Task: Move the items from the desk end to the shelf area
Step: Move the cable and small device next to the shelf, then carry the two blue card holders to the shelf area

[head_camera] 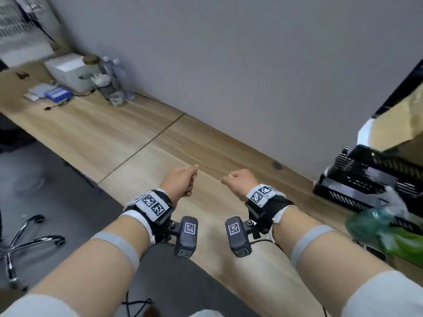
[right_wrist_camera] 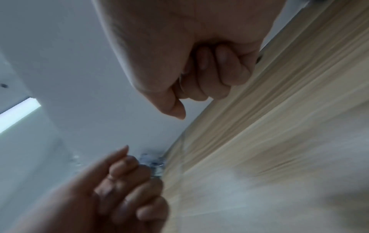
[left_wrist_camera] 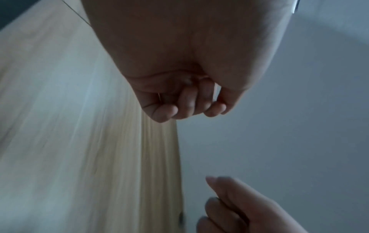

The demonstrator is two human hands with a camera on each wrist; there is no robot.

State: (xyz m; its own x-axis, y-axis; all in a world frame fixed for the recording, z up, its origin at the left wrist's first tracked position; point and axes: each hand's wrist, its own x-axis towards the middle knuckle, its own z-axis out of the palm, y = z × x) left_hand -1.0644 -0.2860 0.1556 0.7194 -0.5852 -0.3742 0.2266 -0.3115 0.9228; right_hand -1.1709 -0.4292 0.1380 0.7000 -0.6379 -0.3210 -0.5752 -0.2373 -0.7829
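At the far left end of the wooden desk (head_camera: 206, 143) sits a blurred cluster: a white box (head_camera: 68, 70), clear bottles (head_camera: 114, 76), a blue box (head_camera: 57, 94) and a small cup (head_camera: 116, 100). My left hand (head_camera: 183, 179) and right hand (head_camera: 240, 179) hover side by side over the middle of the desk, far from those items. Both are curled into fists and hold nothing. The left wrist view shows the left hand (left_wrist_camera: 179, 94) with fingers folded into the palm. The right wrist view shows the right hand (right_wrist_camera: 199, 75) likewise closed.
Stacked black mesh trays (head_camera: 366, 179) stand at the right end, with a cardboard box (head_camera: 398, 122) above them and a green bag (head_camera: 389, 232) in front. A grey wall runs behind the desk. A chair base (head_camera: 23, 243) stands on the floor at left.
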